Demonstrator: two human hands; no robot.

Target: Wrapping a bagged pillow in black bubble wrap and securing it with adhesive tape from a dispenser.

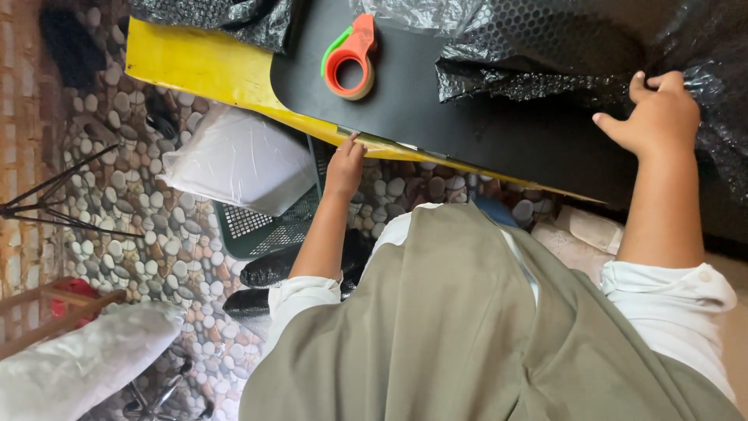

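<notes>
A flat black board with a rounded corner lies on a yellow tabletop. My left hand rests its fingertips on the board's near edge, where a strip of clear tape seems to run. My right hand presses flat on black bubble wrap that covers the board's right part. An orange and green tape dispenser lies on the board, apart from both hands.
Below the table are a pebble floor, a green plastic crate, a white wrapped bundle and black shoes. Another white wrapped item and a wooden frame sit lower left.
</notes>
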